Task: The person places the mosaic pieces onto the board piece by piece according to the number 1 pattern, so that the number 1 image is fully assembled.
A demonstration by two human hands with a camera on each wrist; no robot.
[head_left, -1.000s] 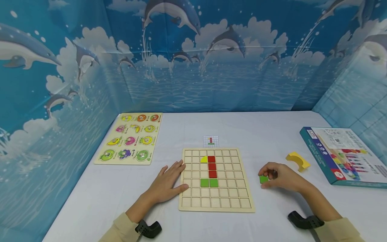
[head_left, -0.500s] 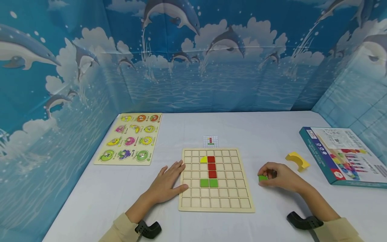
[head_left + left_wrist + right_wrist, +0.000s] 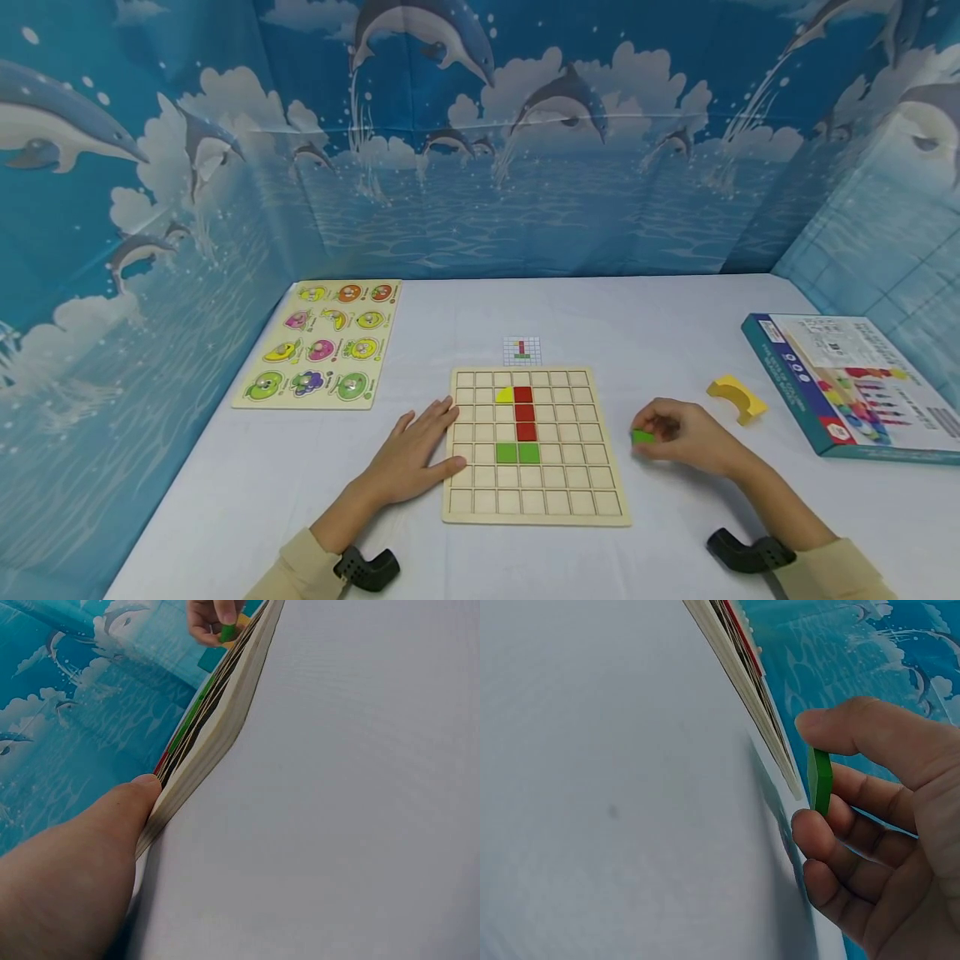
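On the white table (image 3: 660, 333), a wooden grid board (image 3: 536, 492) lies flat in front of the person. Left hand (image 3: 416, 454) rests palm down, fingers straight and spread, with fingertips against the board's left edge; the left wrist view shows the thumb (image 3: 139, 795) touching that edge. Right hand (image 3: 686, 437) sits just right of the board, near but apart from it, and pinches a green tile (image 3: 642, 436) between thumb and forefinger; the right wrist view shows the tile (image 3: 820, 780) held edge-on, thumb above and finger below, clear of the table surface. Board contents: a yellow piece (image 3: 506, 395) in the second row, three red tiles (image 3: 525, 413) stacked in a column beside and below it, and two green tiles (image 3: 517, 453) side by side under the column. A small pattern card (image 3: 522, 351) lies just beyond the board's far edge. A yellow arch block (image 3: 737, 397) lies to the right of the right hand, apart from it. A blue box (image 3: 847, 387) lies at the far right. A fruit puzzle (image 3: 322, 342) lies at the left, well apart from the board.
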